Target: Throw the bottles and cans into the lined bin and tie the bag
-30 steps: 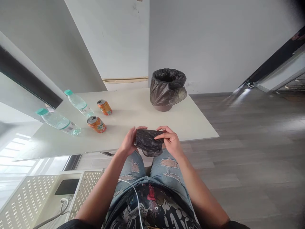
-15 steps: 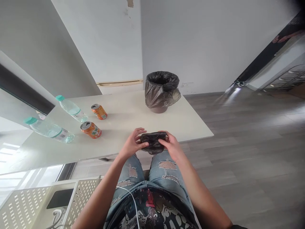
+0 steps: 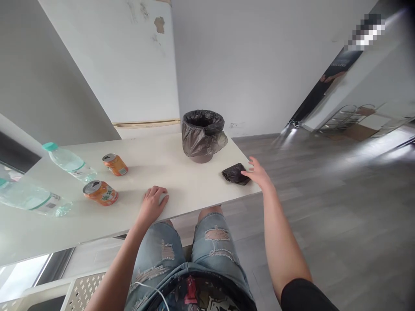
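A folded black plastic bag [image 3: 235, 173] lies near the right corner of the white table [image 3: 191, 190]. Beside it is my right hand [image 3: 259, 174], fingers spread, its thumb at the bag's right edge; whether they touch I cannot tell. My left hand [image 3: 154, 203] rests on the table near the front edge, holding nothing, fingers loosely bent and thumb apart. Between the hands and farther back stands a small bin [image 3: 201, 158] lined with a dark plastic bag [image 3: 197, 140]. Left of my left hand is an orange can [image 3: 101, 193], with a second orange can [image 3: 115, 164] behind it.
Two clear bottles with teal caps, a rear bottle [image 3: 69, 162] and a front bottle [image 3: 35, 198], stand at the left. A perforated white basket [image 3: 86, 287] is at lower left. A white cable [image 3: 152, 289] crosses my lap. Part of another person [image 3: 332, 77] shows far right.
The folded black bag has gone from between my two hands to the table at the right, and my right hand has opened beside it. My left hand has moved left onto the tabletop.
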`<move>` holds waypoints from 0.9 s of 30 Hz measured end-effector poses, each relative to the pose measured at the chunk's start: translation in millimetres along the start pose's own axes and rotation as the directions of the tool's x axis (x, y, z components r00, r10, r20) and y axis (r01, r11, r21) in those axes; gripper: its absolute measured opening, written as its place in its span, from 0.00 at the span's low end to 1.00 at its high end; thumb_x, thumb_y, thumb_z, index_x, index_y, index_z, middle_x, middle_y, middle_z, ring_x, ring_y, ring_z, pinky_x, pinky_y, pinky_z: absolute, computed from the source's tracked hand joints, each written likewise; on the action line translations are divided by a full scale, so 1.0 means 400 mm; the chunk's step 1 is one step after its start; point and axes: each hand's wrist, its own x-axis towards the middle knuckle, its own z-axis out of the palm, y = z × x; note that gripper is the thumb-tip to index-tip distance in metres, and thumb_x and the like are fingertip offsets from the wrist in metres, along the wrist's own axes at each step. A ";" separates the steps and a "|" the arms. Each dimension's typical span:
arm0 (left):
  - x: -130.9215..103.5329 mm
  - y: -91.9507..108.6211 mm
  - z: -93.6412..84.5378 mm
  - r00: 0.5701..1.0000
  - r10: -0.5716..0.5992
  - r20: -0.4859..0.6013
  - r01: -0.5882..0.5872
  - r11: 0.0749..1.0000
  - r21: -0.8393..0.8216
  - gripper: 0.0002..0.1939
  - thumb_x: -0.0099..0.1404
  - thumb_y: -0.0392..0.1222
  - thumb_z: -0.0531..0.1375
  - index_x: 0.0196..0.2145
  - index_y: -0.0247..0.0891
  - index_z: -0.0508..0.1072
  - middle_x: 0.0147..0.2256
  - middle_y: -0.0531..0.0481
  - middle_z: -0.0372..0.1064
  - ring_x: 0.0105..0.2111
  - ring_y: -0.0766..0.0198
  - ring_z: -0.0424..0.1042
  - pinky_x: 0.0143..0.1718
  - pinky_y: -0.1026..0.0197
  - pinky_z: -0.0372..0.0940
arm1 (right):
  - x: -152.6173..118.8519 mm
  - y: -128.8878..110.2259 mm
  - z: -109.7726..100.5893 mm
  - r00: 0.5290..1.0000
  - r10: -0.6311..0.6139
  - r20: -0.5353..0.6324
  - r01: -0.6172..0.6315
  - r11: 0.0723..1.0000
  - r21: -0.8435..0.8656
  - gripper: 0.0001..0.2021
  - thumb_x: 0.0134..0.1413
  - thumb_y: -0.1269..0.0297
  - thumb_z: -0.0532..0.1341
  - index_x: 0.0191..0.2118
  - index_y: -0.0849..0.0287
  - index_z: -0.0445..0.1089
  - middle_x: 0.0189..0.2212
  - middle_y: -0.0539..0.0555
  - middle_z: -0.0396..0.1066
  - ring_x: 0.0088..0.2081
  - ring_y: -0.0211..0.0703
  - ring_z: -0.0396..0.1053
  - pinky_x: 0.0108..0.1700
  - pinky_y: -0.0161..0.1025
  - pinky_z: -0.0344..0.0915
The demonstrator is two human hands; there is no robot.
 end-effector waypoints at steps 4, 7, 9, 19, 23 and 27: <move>-0.001 -0.003 0.000 1.000 0.005 -0.019 -0.005 1.000 0.007 0.10 0.74 0.46 0.54 0.47 0.43 0.73 0.48 0.43 0.71 0.50 0.47 0.70 0.56 0.46 0.63 | -0.032 -0.018 0.036 0.926 -0.369 0.074 0.371 0.858 -0.356 0.29 0.73 0.52 0.51 0.74 0.51 0.58 0.77 0.58 0.50 0.76 0.59 0.47 0.75 0.59 0.50; 0.000 -0.006 0.002 1.000 0.002 -0.017 -0.002 1.000 0.019 0.10 0.74 0.46 0.54 0.47 0.43 0.72 0.48 0.43 0.71 0.50 0.47 0.70 0.55 0.46 0.64 | -0.068 -0.016 0.096 0.904 -0.300 0.306 0.415 0.789 -0.453 0.30 0.75 0.48 0.42 0.75 0.47 0.57 0.79 0.51 0.42 0.79 0.59 0.37 0.75 0.66 0.44; 0.000 -0.008 0.005 1.000 0.000 -0.017 0.000 1.000 0.023 0.11 0.75 0.47 0.54 0.47 0.42 0.72 0.48 0.42 0.71 0.49 0.46 0.70 0.55 0.45 0.64 | -0.083 -0.002 0.134 0.955 -0.173 0.241 0.277 0.811 -0.515 0.32 0.74 0.47 0.40 0.77 0.50 0.54 0.79 0.54 0.40 0.79 0.62 0.36 0.74 0.69 0.43; -0.002 0.001 0.003 1.000 -0.015 -0.004 0.015 1.000 0.022 0.11 0.74 0.45 0.54 0.47 0.43 0.74 0.48 0.42 0.72 0.50 0.48 0.70 0.56 0.45 0.65 | -0.118 -0.008 0.181 0.952 -0.139 -0.274 0.008 0.903 -0.429 0.32 0.73 0.50 0.43 0.74 0.57 0.59 0.74 0.67 0.53 0.75 0.73 0.42 0.68 0.81 0.41; -0.012 0.010 0.017 0.990 -0.118 -0.076 0.130 0.976 0.177 0.20 0.75 0.49 0.54 0.59 0.42 0.74 0.61 0.34 0.67 0.61 0.40 0.66 0.63 0.35 0.60 | -0.151 -0.083 0.238 0.878 -0.444 -0.180 0.356 0.856 -0.374 0.25 0.72 0.60 0.43 0.54 0.60 0.76 0.50 0.69 0.74 0.57 0.62 0.68 0.61 0.57 0.63; -0.016 0.006 0.045 0.964 -0.239 -0.115 0.263 0.915 0.305 0.32 0.77 0.55 0.51 0.71 0.37 0.65 0.72 0.26 0.53 0.72 0.28 0.50 0.66 0.22 0.50 | -0.207 -0.173 0.352 0.798 -0.551 0.245 0.602 0.711 -0.364 0.21 0.73 0.60 0.47 0.54 0.58 0.76 0.53 0.66 0.73 0.56 0.60 0.68 0.59 0.54 0.65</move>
